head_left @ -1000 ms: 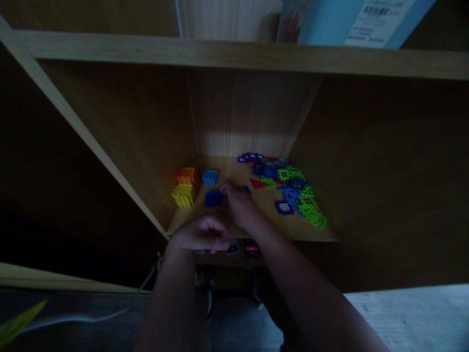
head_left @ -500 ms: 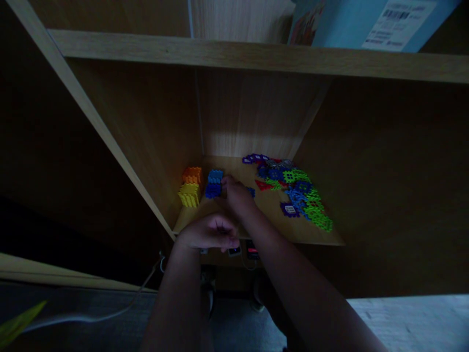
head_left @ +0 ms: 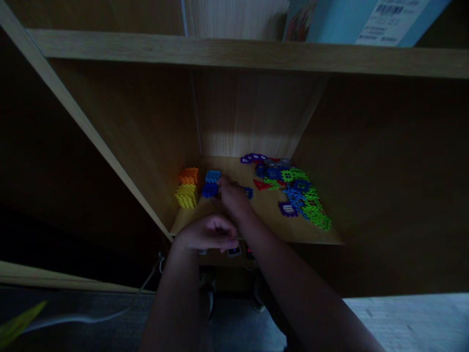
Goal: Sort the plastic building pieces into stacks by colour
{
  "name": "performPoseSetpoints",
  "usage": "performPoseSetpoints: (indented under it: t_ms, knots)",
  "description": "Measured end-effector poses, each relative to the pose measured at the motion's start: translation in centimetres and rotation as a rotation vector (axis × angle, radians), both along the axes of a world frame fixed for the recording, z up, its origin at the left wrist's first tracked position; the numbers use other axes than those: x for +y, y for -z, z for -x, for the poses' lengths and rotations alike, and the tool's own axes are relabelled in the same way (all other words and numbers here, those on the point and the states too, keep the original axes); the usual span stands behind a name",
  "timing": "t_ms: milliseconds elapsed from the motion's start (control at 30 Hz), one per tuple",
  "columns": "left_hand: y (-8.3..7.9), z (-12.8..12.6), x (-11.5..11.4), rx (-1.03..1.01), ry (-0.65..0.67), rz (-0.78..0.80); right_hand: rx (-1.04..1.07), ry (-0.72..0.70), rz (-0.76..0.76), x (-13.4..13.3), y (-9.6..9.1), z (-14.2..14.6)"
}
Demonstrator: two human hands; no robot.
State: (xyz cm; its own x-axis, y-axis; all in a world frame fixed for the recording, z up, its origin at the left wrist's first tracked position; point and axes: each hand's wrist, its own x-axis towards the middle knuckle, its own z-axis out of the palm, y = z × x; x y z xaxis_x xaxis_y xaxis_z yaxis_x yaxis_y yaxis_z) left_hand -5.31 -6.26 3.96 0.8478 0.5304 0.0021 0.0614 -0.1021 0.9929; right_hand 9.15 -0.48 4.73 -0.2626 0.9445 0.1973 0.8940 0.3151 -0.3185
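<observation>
On the lower shelf, my right hand (head_left: 234, 196) reaches to the dark blue stack of toothed plastic tiles (head_left: 209, 190), its fingertips against or just beside the stack's right side. Its fingers are bent together, and whatever lies between them is hidden. Directly behind that stack is a lighter blue stack (head_left: 213, 176). My left hand (head_left: 210, 232) hovers by the shelf's front edge, fingers curled in and no object visible in them. A yellow stack (head_left: 186, 196) and an orange stack (head_left: 189, 176) stand to the left. One blue tile (head_left: 248, 192) lies just right of my right hand.
A loose heap of green, blue, red and purple tiles (head_left: 302, 188) covers the shelf's right part, with a purple tile (head_left: 287, 209) at its front. An upper shelf board (head_left: 234, 53) carries a light blue box (head_left: 337, 22). Side walls enclose the compartment. A cable (head_left: 146, 281) hangs lower left.
The view has shifted slightly. My right hand has edged a little left along with the view, and more of the loose blue tile beside it shows. My left hand keeps its curled pose.
</observation>
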Motion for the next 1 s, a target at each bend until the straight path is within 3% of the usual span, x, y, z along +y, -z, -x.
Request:
performPoseSetpoints:
  t_ms: [167,333,467,567,633,700,833,1000]
  knots:
    - [0.0,0.0,0.1,0.001,-0.005,0.013,-0.064,0.068,-0.099,-1.7,-0.3,-1.6]
    - [-0.1,-0.1,-0.3,-0.019,-0.108,0.047,-0.155,0.192,-0.17,-3.6,-0.3,-5.4]
    - [-0.4,-1.1,-0.4,0.012,-0.234,-0.036,-0.135,0.121,-0.147,-4.2,0.8,-8.5]
    - [-0.1,-2.2,0.3,0.077,-0.437,-0.218,-0.036,0.04,-0.172,-4.7,1.8,-10.1]
    - [0.4,-2.9,0.9,0.125,-0.621,-0.404,0.037,-0.011,-0.2,-5.1,2.3,-10.5]
    - [1.0,-3.5,1.6,0.211,-0.715,-0.603,0.075,-0.052,-0.223,-5.4,2.5,-10.6]
    - [2.0,-4.4,2.0,0.33,-0.68,-0.902,0.079,0.026,-0.277,-5.5,2.3,-10.9]
    - [2.3,-4.7,1.7,0.474,-0.615,-1.036,0.042,0.394,-0.334,-5.3,1.4,-13.7]
